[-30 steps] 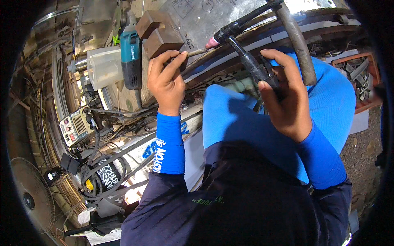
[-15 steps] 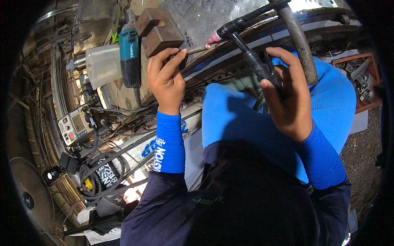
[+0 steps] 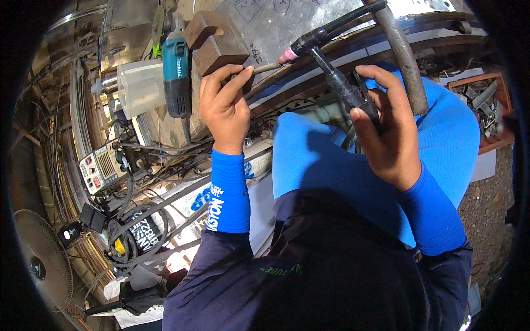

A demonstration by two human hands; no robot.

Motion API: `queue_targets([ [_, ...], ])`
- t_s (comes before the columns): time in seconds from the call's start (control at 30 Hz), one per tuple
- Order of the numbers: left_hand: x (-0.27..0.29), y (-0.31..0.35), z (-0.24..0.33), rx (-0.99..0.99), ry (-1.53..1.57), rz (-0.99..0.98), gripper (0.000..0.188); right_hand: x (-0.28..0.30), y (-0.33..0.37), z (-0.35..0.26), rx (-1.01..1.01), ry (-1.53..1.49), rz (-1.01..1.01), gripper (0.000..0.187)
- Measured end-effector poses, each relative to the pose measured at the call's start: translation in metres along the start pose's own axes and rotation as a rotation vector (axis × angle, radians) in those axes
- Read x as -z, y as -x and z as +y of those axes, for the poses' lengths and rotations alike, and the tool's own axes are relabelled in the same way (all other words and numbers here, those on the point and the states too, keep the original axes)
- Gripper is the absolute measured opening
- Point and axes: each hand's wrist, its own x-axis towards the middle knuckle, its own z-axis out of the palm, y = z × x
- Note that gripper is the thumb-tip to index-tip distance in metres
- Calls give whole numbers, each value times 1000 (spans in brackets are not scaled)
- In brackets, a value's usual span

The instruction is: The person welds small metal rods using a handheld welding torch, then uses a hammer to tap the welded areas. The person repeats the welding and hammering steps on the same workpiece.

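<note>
My left hand (image 3: 225,110) pinches a short, thin metal rod (image 3: 266,68) between thumb and fingers, its far end pointing right. Wrapped around the black handle of a TIG welding torch (image 3: 339,80) is my right hand (image 3: 391,127). The torch's pink ceramic cup (image 3: 287,55) sits at the rod's right end; I cannot tell whether they touch. Behind both lies a grey metal tabletop (image 3: 265,27) with pen marks. A brown notched steel block (image 3: 218,44) rests just beyond my left hand.
A teal angle grinder (image 3: 176,77) lies left of the block, beside a translucent plastic container (image 3: 141,88). A hammer (image 3: 406,66) hangs over the table edge at right. Lower left are a welding machine (image 3: 102,167), coiled cables and a fan (image 3: 41,265). A red-framed tray (image 3: 480,105) holds metal scraps.
The torch's cup has dipped slightly toward the rod's end, and the reddish spot there no longer shows. Both hands keep nearly the same place and grip.
</note>
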Motion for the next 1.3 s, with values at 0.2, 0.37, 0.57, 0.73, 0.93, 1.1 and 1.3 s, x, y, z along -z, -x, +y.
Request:
queue_targets([
  [0.2, 0, 3, -12, -52, -84, 19, 31, 4, -3, 2, 145, 69, -24, 51],
  [0.37, -3, 0, -4, -14, 18, 15, 47, 0, -1, 1, 17, 3, -1, 50],
  [0.57, -3, 0, -3, -23, 19, 23, 46, 1, -2, -3, -15, -30, -26, 49],
  [0.73, -2, -1, -1, -13, 13, 19, 46, 0, -2, 7, 52, 23, -34, 55],
  [0.93, 0, 0, 0, 19, -2, -4, 45, -2, -3, -1, 53, 13, 1, 48],
  [1.1, 0, 0, 0, 15, 1, 0, 42, 0, -4, -4, 30, 26, -28, 45],
  [1.3, 1, 0, -5, -23, -37, -8, 37, 5, -3, -5, 28, 20, -41, 46],
])
